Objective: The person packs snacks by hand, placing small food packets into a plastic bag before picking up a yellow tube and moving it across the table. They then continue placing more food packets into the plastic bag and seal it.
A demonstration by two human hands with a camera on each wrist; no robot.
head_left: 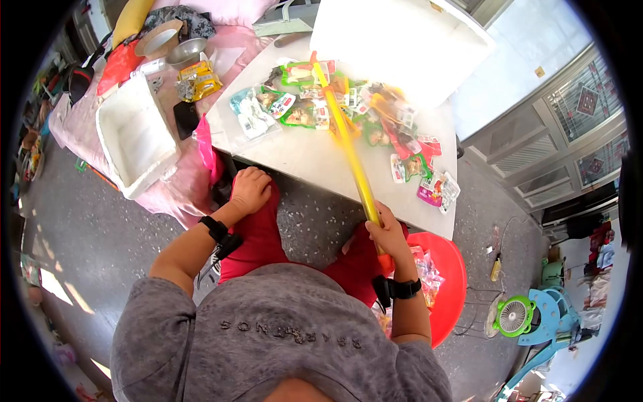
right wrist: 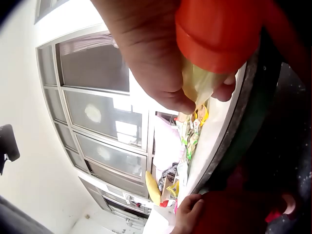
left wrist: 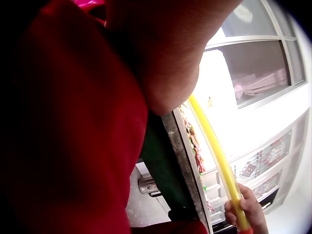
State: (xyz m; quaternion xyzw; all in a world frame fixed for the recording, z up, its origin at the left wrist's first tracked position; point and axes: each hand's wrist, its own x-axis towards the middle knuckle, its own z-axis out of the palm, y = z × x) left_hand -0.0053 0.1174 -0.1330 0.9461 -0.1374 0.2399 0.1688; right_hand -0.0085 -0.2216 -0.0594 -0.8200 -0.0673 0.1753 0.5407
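Head cam: I see the R hand (head_left: 387,231) clamped round a yellow tube (head_left: 349,151), which slants up over the white table (head_left: 301,154), passing above snack packs (head_left: 305,114); can't tell if it touches them. L hand (head_left: 253,189) rests on red trousers (head_left: 258,234), fingers relaxed.
L wrist cam: tube runs diag. at right, R hand gripping its lower end.
R wrist cam: red cap (right wrist: 214,39) up close, fingers round tube just beside it.
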